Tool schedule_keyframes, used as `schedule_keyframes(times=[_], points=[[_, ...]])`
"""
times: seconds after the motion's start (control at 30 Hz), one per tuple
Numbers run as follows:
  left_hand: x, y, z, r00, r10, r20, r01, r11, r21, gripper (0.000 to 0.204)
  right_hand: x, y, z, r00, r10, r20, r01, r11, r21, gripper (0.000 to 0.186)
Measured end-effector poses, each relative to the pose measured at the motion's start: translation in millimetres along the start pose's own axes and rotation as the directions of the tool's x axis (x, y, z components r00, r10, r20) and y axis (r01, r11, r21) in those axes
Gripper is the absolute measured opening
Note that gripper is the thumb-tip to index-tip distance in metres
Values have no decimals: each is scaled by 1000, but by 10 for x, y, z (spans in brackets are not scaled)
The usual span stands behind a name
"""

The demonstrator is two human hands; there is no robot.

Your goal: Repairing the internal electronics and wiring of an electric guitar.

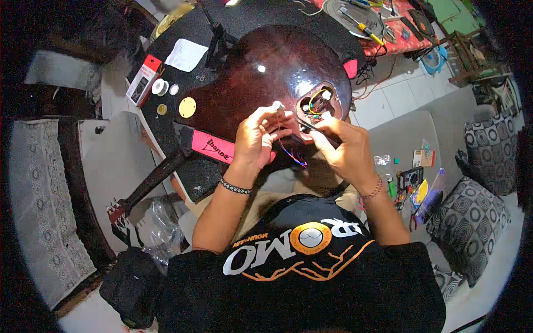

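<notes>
The dark red-brown, glossy body of a guitar [244, 72] lies back up in front of me. In its right part is an open control cavity [317, 100] with yellow and other thin wires and small parts in it. My left hand [258, 133] pinches a small whitish part [278, 105] over the body, left of the cavity. Thin red and blue wires [293, 158] hang below that hand. My right hand [347, 147] is closed on a slim dark tool [306, 125] at the cavity's lower edge; its exact kind is unclear.
Left on the black table [161, 119] are a red-white box [143, 80], a white spool [160, 87], a paper [186, 54] and a round yellowish cover [187, 107]. The neck [155, 180] points lower left. A soldering iron [371, 34] lies upper right; a multimeter [411, 177] lies right.
</notes>
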State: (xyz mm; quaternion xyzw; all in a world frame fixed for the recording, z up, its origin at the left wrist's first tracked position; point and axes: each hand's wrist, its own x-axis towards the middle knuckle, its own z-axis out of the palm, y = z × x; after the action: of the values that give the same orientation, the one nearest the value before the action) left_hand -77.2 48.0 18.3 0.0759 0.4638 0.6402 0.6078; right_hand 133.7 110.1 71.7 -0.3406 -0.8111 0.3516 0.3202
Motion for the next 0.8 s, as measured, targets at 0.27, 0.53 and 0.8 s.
schedule_keyframes(times=[0.27, 0.53, 0.8], points=[[57, 160, -7, 985, -151, 88, 164, 973, -162, 34, 187, -65, 102, 988, 35, 148, -37, 999, 7, 17], [10, 84, -56, 989, -67, 130, 64, 998, 27, 26, 249, 135, 26, 995, 101, 19, -102, 990, 92, 17], [-141, 143, 233, 991, -64, 117, 5, 895, 446, 19, 365, 350, -134, 988, 43, 150, -66, 986, 156, 24]])
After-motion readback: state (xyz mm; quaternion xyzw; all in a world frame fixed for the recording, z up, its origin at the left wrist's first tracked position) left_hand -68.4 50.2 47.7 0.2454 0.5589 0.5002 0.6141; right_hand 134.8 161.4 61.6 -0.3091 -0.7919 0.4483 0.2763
